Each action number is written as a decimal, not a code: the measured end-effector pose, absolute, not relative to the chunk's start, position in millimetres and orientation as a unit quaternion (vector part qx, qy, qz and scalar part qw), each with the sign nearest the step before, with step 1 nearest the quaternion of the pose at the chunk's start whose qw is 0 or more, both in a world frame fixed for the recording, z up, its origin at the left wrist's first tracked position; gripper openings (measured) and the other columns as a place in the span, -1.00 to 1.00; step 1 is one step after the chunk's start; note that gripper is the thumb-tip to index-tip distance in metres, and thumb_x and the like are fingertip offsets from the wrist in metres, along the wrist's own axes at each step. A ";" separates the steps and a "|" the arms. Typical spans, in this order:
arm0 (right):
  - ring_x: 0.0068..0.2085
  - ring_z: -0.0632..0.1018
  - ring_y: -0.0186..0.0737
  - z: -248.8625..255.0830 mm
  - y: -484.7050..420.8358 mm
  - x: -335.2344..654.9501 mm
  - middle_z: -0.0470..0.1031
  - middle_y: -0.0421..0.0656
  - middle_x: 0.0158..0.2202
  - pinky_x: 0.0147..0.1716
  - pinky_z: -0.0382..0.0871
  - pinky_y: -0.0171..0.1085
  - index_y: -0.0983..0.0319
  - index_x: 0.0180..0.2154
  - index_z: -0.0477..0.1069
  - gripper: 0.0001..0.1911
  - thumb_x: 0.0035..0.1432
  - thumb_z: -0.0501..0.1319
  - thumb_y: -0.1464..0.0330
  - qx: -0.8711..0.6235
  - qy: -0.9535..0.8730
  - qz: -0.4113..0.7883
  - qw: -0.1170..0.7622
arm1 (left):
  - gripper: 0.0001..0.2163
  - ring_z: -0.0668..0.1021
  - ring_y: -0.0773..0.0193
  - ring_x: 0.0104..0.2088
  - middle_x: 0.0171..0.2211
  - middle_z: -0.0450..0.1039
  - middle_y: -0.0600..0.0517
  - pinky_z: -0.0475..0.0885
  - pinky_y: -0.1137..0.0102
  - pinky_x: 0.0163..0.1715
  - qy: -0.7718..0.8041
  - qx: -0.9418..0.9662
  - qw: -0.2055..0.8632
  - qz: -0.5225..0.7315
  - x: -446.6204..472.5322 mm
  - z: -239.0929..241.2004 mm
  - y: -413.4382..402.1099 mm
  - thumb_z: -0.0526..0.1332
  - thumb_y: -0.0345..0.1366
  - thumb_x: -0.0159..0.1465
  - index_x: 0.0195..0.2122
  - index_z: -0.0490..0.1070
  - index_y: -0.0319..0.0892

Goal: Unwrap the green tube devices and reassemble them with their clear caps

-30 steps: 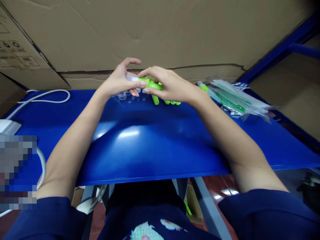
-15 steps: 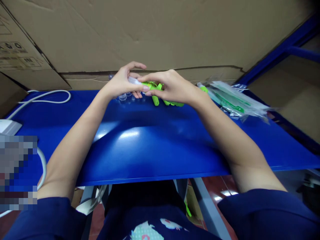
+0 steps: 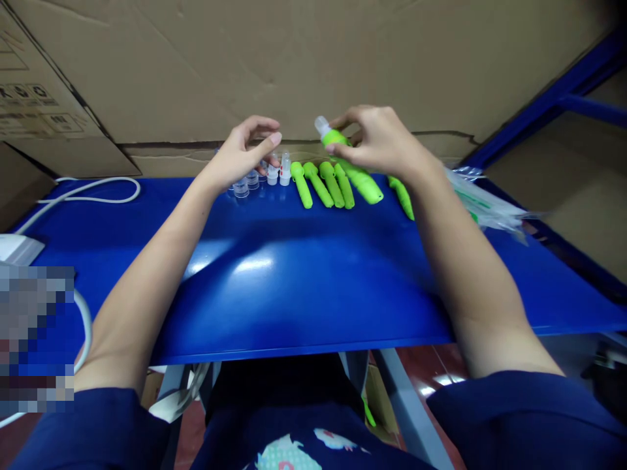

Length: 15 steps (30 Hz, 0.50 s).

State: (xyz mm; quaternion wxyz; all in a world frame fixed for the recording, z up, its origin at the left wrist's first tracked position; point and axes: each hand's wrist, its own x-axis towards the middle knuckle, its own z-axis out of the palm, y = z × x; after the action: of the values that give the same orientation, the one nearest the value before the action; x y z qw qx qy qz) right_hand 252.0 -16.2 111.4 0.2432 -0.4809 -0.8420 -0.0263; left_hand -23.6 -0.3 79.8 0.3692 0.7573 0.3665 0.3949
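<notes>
My right hand (image 3: 382, 140) pinches a green tube with a clear cap (image 3: 353, 166) and holds it tilted above the blue table (image 3: 294, 274). Under it lie several green tubes (image 3: 321, 184) side by side, and one more green tube (image 3: 401, 194) shows beside my right wrist. My left hand (image 3: 245, 153) hovers with loosely curled fingers over several small clear caps (image 3: 259, 177) standing at the table's far edge; nothing shows in its fingers.
A pile of clear plastic bags with green print (image 3: 484, 202) lies at the right. Cardboard sheets (image 3: 294, 65) stand behind the table. A white cable (image 3: 93, 189) and a white device (image 3: 17, 248) sit at the left. A blue frame (image 3: 548, 91) runs along the right.
My hands have parted. The right hand has lifted the capped green tube up and to the right; the left hand let go and drew back over the caps.
</notes>
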 end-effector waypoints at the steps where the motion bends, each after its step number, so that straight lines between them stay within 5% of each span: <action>1: -0.19 0.58 0.04 111.2 -9.7 262.9 0.62 0.21 -0.19 -0.17 0.42 -0.06 0.36 0.00 0.55 -0.35 0.23 0.31 -0.10 -0.496 -0.838 -0.023 0.228 | -0.53 0.60 0.07 -0.01 -0.02 0.60 -0.05 0.51 0.16 -0.04 0.365 0.759 0.368 0.394 -24.0 79.7 0.7 0.26 0.11 0.35 0.13 0.36 -0.08; 7: -0.31 0.59 -0.14 117.2 7.3 316.6 0.66 0.17 -0.22 -0.40 0.32 -0.17 0.33 -0.11 0.64 -0.53 0.20 0.41 0.05 -0.584 -0.797 -0.030 0.154 | -0.61 0.57 0.04 -0.01 -0.11 0.65 -0.03 0.47 0.07 0.04 0.356 0.767 0.378 0.377 -24.5 81.8 -1.3 0.31 0.03 0.31 0.01 0.45 -0.11; 11: -0.34 0.56 -0.23 117.7 2.3 327.4 0.67 0.16 -0.15 -0.34 0.35 -0.19 0.39 -0.06 0.65 -0.67 0.23 0.41 0.29 -0.706 -0.706 0.025 0.053 | -0.67 0.60 0.07 -0.04 -0.13 0.65 -0.06 0.50 0.10 0.01 0.350 0.771 0.379 0.372 -23.4 83.3 -3.9 0.30 0.00 0.32 -0.04 0.48 -0.12; 15: -0.21 0.60 -0.14 106.0 1.3 329.3 0.63 0.13 -0.02 -0.20 0.43 -0.20 0.42 0.05 0.59 -0.62 0.31 0.35 0.30 -0.753 -0.655 0.054 -0.002 | -0.78 0.64 0.19 -0.26 -0.18 0.63 -0.09 0.55 0.20 -0.18 0.341 0.770 0.378 0.385 -22.0 84.9 -5.8 0.28 -0.15 0.36 -0.11 0.49 -0.20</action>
State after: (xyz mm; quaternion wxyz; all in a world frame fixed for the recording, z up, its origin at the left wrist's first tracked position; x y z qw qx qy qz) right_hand 329.3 1.3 106.0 -0.0025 -0.7533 -0.6554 0.0541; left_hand -22.0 -5.8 84.9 0.3782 0.7696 0.3414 0.3850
